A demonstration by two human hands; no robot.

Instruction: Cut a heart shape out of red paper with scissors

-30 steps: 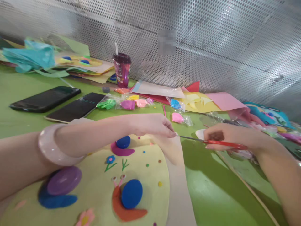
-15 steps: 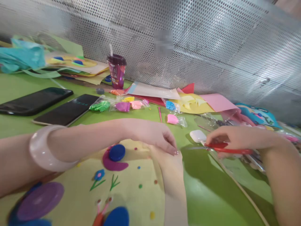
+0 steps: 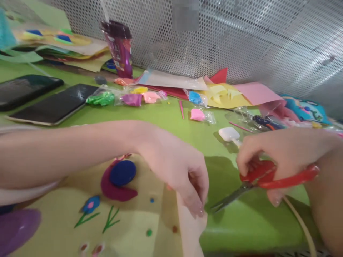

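Note:
My left hand (image 3: 177,171) reaches across from the left and pinches the right edge of a pale card sheet (image 3: 187,228). On that sheet lies a yellow paper (image 3: 125,221) with clay snails, among them a magenta one with a blue shell (image 3: 119,178), a small flower and green grass marks. My right hand (image 3: 276,153) grips red-handled scissors (image 3: 265,178). Their grey blades (image 3: 227,200) point left and down, with the tips just beside my left fingertips at the sheet's edge.
Two dark phones (image 3: 50,103) lie at the left on the green table (image 3: 235,228). Small bags of coloured clay (image 3: 128,98), a purple cup (image 3: 119,46), a white earbud case (image 3: 229,134) and stacked coloured paper (image 3: 233,94) sit before a perforated metal wall.
The view has moved closer and lower. My right hand has brought the scissors down and left, blades now at the sheet's edge. My left hand slid down along that edge.

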